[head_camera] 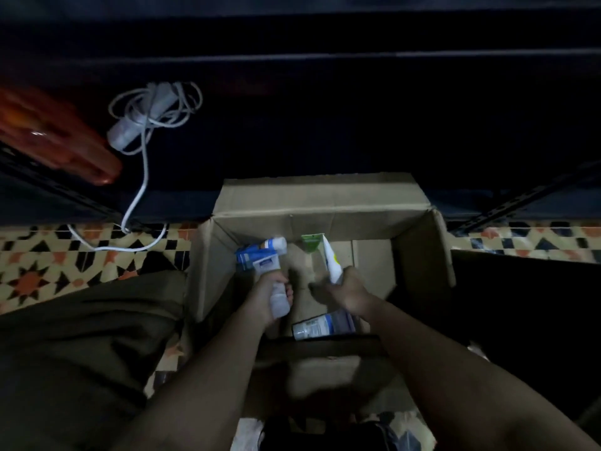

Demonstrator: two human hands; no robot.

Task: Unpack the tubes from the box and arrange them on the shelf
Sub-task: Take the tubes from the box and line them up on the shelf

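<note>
Two hands in the cardboard box [325, 203] at frame centre: my left hand [271, 292] grips a blue-white tube [263, 265], right hand [348, 289] pinches a white tube [331, 262].

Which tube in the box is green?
The green tube against the box's far wall, just left of the white tube in the right hand. The others are white or blue.

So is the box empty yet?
No. Tubes remain in the box: a blue one, a green one, another near the front wall.
</note>
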